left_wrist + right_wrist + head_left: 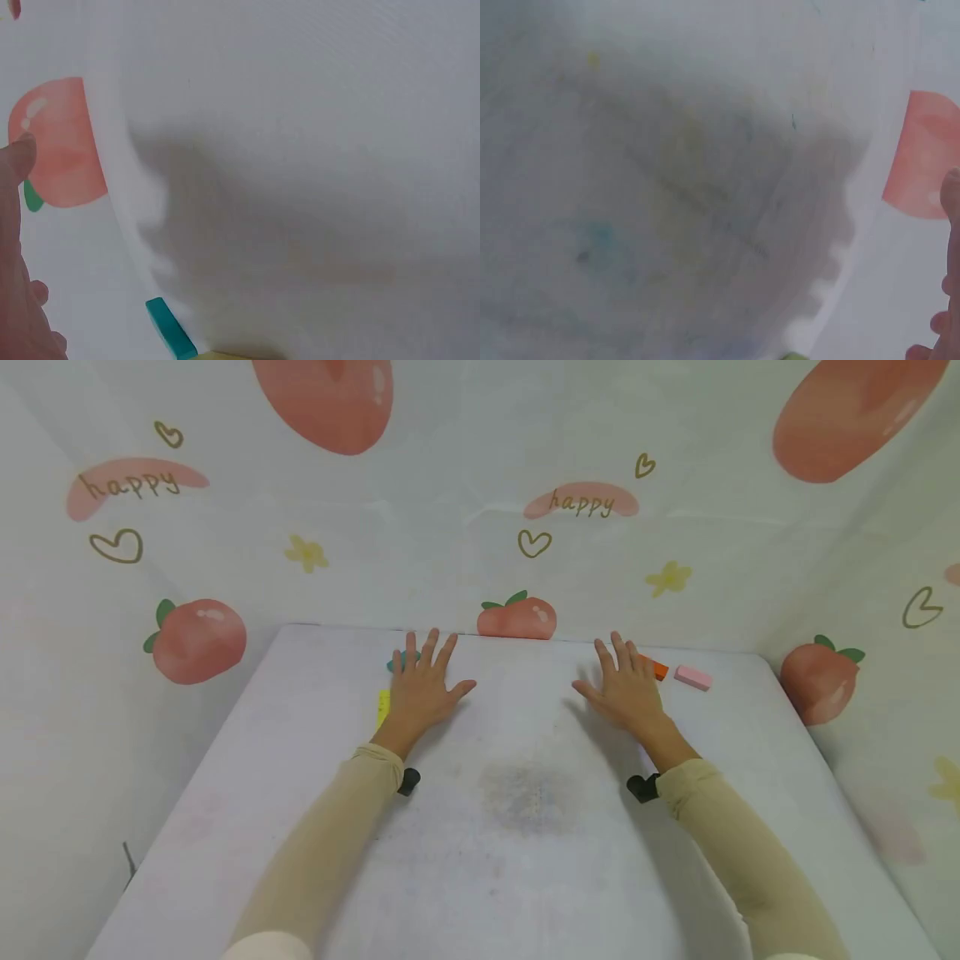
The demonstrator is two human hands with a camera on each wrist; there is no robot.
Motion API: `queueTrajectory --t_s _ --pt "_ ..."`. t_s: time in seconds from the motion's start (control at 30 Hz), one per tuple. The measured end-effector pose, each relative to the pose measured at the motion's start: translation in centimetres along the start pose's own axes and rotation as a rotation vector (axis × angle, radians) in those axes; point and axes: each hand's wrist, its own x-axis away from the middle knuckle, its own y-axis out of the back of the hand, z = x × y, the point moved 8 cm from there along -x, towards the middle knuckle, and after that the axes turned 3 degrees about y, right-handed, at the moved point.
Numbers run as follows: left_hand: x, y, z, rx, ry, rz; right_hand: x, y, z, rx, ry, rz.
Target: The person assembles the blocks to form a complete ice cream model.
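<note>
My left hand point(422, 693) is held out with its fingers spread, holding nothing. Partly behind its fingers lies a teal piece point(393, 665), and a yellow piece point(383, 705) shows beside the wrist. The teal piece point(171, 328) also appears at the bottom of the left wrist view, near the hand point(19, 285). My right hand point(628, 692) is spread the same way, with nothing in it. An orange block point(658, 668) is partly hidden behind its fingers; a pink block point(693, 677) lies to its right. In the right wrist view, part of the hand point(951, 277) shows at the right edge.
The white table point(517, 877) has a grey smudge in its middle. A white backdrop point(450, 493) with printed fruit, hearts and flowers surrounds it. Black wrist pieces point(408, 782) show under both sleeves. A green thing point(793, 356) peeks in at the right wrist view's bottom edge.
</note>
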Motion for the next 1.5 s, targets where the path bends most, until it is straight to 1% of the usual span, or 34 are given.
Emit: queueTrajectory --t_s 0.23,0.4,0.57,0.77,0.87,0.97,1.1,1.23,1.37,1.5 --pt "1.0 0.4 1.4 0.033 0.012 0.001 0.7 0.3 -1.2 -0.009 0.0 -0.002" --pt "1.9 0.8 2.4 0.08 0.021 0.004 1.2 0.6 -2.3 -0.073 -0.045 0.013" --pt "2.7 1.0 3.3 0.12 0.032 0.018 1.6 0.6 -3.5 -0.082 -0.061 0.015" --pt "3.5 1.3 4.4 0.176 0.037 0.005 2.0 0.6 -4.8 -0.127 -0.07 -0.005" --pt "3.9 1.5 5.1 0.208 0.046 -0.003 2.2 0.5 -5.6 -0.159 -0.092 -0.002" --pt "4.2 1.4 5.9 0.246 0.056 -0.014 2.3 0.2 -6.5 -0.194 -0.119 0.0" --pt "4.5 0.9 7.0 0.312 0.07 -0.001 2.5 0.3 -7.5 -0.28 -0.146 -0.03" --pt "4.9 0.7 8.0 0.383 0.093 0.02 2.8 0.5 -8.2 -0.356 -0.167 -0.055" --pt "5.2 0.9 9.1 0.43 0.133 0.026 3.0 0.6 -8.9 -0.4 -0.195 -0.083" --pt "5.3 0.9 9.9 0.482 0.173 0.038 3.3 0.8 -9.5 -0.404 -0.206 -0.121"
